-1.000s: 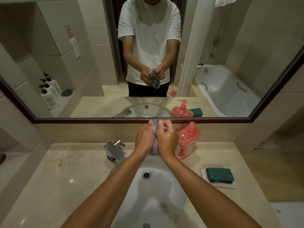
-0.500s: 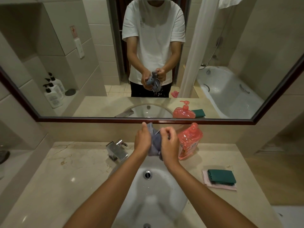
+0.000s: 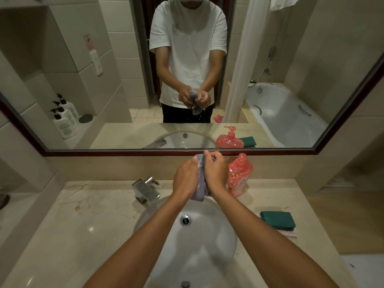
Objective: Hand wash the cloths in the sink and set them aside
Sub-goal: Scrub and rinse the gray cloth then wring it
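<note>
Grey cloth: bunched upright between left hand and right hand, both clenched on it above the sink; set-aside stack on tabletop, nearer right hand.

The person's forearms were bare, no watch or rings showing. In the mirror, the person wore a loose white short-sleeved T-shirt with a faint chest mark, over dark trousers.

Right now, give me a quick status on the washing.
Left hand, right hand both clamped on grey cloth, above sink. Green cloth folded on counter, right. Nothing blocking.
</note>
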`<action>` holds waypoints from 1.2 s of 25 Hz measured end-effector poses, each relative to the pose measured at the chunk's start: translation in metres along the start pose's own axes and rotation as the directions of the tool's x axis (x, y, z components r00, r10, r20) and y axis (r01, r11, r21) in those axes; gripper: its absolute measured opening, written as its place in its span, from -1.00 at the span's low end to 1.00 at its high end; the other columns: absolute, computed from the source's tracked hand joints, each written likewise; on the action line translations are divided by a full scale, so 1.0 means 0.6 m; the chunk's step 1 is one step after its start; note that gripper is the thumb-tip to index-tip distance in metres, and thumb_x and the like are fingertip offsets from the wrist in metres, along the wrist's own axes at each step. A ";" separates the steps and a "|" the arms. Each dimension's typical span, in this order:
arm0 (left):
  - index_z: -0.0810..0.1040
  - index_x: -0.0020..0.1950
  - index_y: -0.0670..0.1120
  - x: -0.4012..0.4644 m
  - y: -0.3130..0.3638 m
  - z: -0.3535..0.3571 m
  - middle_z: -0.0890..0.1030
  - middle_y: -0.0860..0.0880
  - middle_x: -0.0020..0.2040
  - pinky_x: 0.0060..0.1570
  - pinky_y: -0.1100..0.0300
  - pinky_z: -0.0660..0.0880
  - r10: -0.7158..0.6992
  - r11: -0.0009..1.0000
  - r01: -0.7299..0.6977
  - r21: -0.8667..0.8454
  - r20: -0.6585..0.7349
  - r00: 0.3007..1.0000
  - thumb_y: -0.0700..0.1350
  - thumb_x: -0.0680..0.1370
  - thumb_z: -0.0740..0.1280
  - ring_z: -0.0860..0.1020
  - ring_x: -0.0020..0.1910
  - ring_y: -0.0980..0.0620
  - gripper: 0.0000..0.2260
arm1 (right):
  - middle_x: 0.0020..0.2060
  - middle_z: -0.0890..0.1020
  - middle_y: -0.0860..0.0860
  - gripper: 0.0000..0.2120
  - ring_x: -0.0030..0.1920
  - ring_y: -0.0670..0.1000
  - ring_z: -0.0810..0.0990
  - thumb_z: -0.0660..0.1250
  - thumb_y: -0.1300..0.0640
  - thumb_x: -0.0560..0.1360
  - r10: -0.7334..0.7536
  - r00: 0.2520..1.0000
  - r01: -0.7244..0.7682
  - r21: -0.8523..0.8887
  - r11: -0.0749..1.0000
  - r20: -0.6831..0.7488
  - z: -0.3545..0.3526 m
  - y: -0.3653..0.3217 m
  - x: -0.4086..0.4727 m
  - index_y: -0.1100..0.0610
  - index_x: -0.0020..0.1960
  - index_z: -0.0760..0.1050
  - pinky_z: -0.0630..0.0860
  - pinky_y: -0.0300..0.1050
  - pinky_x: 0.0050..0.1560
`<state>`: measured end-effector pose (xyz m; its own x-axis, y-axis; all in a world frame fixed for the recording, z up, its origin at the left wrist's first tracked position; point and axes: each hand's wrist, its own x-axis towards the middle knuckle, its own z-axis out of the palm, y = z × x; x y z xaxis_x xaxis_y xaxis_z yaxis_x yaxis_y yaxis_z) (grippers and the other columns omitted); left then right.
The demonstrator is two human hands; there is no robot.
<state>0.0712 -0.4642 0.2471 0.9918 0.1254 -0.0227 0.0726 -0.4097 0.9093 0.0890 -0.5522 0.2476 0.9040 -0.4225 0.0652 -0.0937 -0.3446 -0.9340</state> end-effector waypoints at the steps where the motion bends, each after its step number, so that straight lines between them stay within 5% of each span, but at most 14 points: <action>1: 0.62 -0.06 -0.03 0.001 -0.004 0.001 0.68 -0.11 -0.10 0.02 -0.13 0.60 -0.051 0.996 0.051 -0.075 0.001 0.999 0.14 0.71 -0.01 0.66 -0.10 -0.11 -0.53 | -0.30 0.61 -0.02 -0.72 -0.26 0.02 0.58 0.24 -0.03 0.66 0.004 1.000 -0.005 0.061 0.998 0.020 -0.001 0.004 -0.002 0.11 -0.11 0.55 0.47 -0.04 -0.26; 5: 0.59 0.06 -0.06 0.020 -0.020 -0.004 0.68 -0.18 0.04 0.14 -0.12 0.58 -0.240 0.903 0.245 -0.353 0.057 0.969 0.17 0.71 -0.02 0.66 0.02 -0.14 -0.53 | -0.22 0.60 -0.09 -0.88 -0.22 -0.15 0.56 0.27 0.07 0.63 -0.042 0.999 0.034 0.266 0.963 0.024 -0.006 0.014 -0.027 -0.06 -0.08 0.50 0.48 -0.22 -0.20; 8: 0.57 0.05 -0.05 0.033 -0.019 -0.017 0.68 -0.17 0.06 -0.10 0.09 0.58 -0.232 0.830 0.246 -0.500 0.091 0.969 0.06 0.72 0.08 0.68 -0.07 -0.01 -0.68 | -0.17 0.63 -0.15 -0.93 -0.14 -0.27 0.59 0.31 0.04 0.59 -0.106 0.994 0.093 0.365 0.926 0.015 -0.010 0.023 -0.039 -0.12 0.05 0.52 0.46 -0.42 -0.16; 10: 0.57 0.08 -0.01 0.033 -0.012 -0.022 0.69 -0.13 0.06 -0.14 0.14 0.55 -0.203 0.839 0.226 -0.496 0.101 0.974 0.03 0.72 0.12 0.68 -0.06 0.03 -0.74 | 0.01 0.66 -0.19 -0.86 0.07 -0.23 0.60 0.29 0.01 0.62 -0.146 0.988 0.118 0.356 0.927 0.052 -0.008 0.027 -0.038 -0.12 0.15 0.55 0.53 -0.29 0.08; 12: 0.58 0.11 0.08 0.024 -0.003 -0.018 0.71 -0.02 0.04 -0.15 0.10 0.57 -0.231 0.799 0.290 -0.527 0.175 0.957 0.09 0.72 0.09 0.68 -0.04 0.06 -0.72 | 0.26 0.58 -0.02 -0.75 0.30 -0.05 0.54 0.25 0.07 0.66 -0.119 0.980 0.055 0.357 0.932 0.158 0.000 0.034 -0.029 -0.07 0.32 0.51 0.49 -0.02 0.33; 15: 0.63 0.19 0.06 0.001 0.013 -0.011 0.73 -0.01 0.08 -0.17 0.06 0.64 -0.213 0.715 0.387 -0.583 0.346 0.914 0.25 0.68 0.00 0.71 0.02 0.03 -0.52 | 0.40 0.47 0.07 -0.54 0.39 0.05 0.48 0.29 0.06 0.64 -0.072 0.962 -0.035 0.381 0.924 0.263 0.007 0.046 -0.022 -0.03 0.51 0.30 0.47 0.11 0.38; 17: 0.63 0.23 0.06 -0.008 0.013 -0.006 0.72 -0.03 0.12 -0.09 0.05 0.66 -0.172 0.721 0.385 -0.576 0.390 0.904 0.28 0.67 -0.04 0.69 0.08 0.02 -0.48 | 0.36 0.52 0.07 -0.51 0.33 0.06 0.54 0.32 0.00 0.63 -0.044 0.976 -0.029 0.324 0.946 0.214 0.005 0.057 -0.016 -0.04 0.52 0.29 0.53 0.10 0.32; 20: 0.71 0.01 0.20 -0.013 0.012 -0.011 0.75 0.05 -0.05 -0.25 0.11 0.66 -0.170 0.807 0.357 -0.470 0.394 0.903 0.32 0.66 -0.01 0.72 -0.09 0.08 -0.50 | 0.22 0.61 0.01 -0.58 0.19 0.00 0.63 0.32 -0.05 0.61 -0.011 0.992 -0.025 0.278 0.960 0.127 -0.003 0.064 -0.010 -0.02 0.45 0.40 0.61 -0.02 0.18; 22: 0.65 0.09 0.22 -0.007 0.011 -0.010 0.73 0.00 -0.01 -0.26 0.05 0.67 -0.212 0.877 0.342 -0.339 0.365 0.907 0.37 0.63 0.01 0.72 -0.10 0.00 -0.53 | 0.15 0.64 -0.02 -0.64 0.12 -0.07 0.65 0.31 0.00 0.62 -0.031 0.994 -0.001 0.282 0.959 0.109 -0.004 0.066 -0.006 0.02 0.40 0.47 0.61 -0.14 0.11; 26: 0.55 0.18 0.23 0.012 -0.005 0.006 0.65 -0.04 0.18 0.09 0.00 0.59 -0.153 0.972 0.196 -0.132 0.279 0.948 0.35 0.62 -0.02 0.64 0.11 0.00 -0.57 | -0.03 0.69 -0.13 -0.84 0.01 -0.18 0.66 0.30 0.09 0.63 -0.070 0.996 0.048 0.330 0.943 0.054 -0.005 0.059 -0.005 0.04 0.17 0.60 0.53 -0.39 -0.04; 30: 0.67 0.12 0.04 0.012 -0.012 0.015 0.71 -0.06 0.10 0.19 0.04 0.57 -0.095 0.905 0.182 -0.384 0.235 0.967 0.24 0.63 0.17 0.67 0.09 0.02 -0.61 | -0.28 0.70 -0.05 -0.73 -0.22 -0.09 0.68 0.27 0.08 0.65 -0.037 0.999 0.033 0.346 0.937 0.004 -0.005 0.047 -0.004 0.02 -0.19 0.61 0.58 -0.20 -0.18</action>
<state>0.0789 -0.4682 0.2366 0.9772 -0.0517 -0.2061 0.2063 -0.0015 0.9785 0.0829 -0.5635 0.2219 0.9085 -0.4063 0.0982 0.0866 -0.0467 -0.9951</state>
